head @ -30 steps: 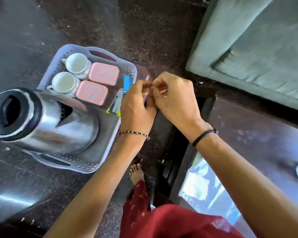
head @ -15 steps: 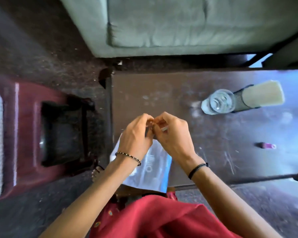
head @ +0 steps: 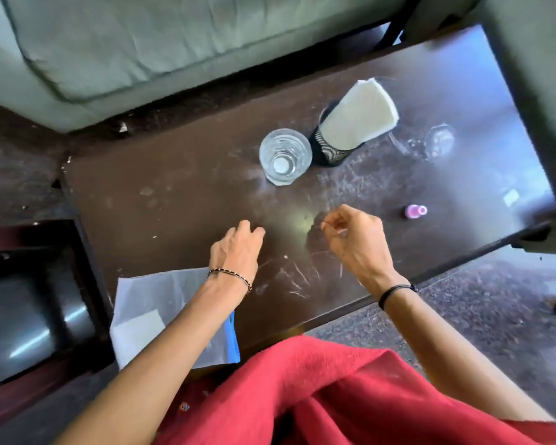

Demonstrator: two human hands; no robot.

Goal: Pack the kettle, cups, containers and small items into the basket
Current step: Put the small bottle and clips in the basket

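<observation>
The basket, kettle, cups and containers are out of view. Both my hands hover over a scratched dark brown table (head: 180,194). My left hand (head: 238,248) has its fingers curled down, fingertips near the tabletop, and nothing shows in it. A hand's width to the right, my right hand (head: 353,239) pinches thumb and fingers on what looks like a small thin item, too small to identify. A small pink bottle (head: 415,211) lies on the table to the right of my right hand.
A clear glass (head: 284,157) and a black mesh holder with white napkins (head: 334,146) stand at the table's back. A white and blue paper bag (head: 154,313) lies at the near left corner. A grey sofa (head: 109,43) lies behind, a dark red stool (head: 0,232) at the left.
The view has swung right from the basket to this table. My hands, pressed together on something small before, have parted, the left drifting left and the right drifting right.
</observation>
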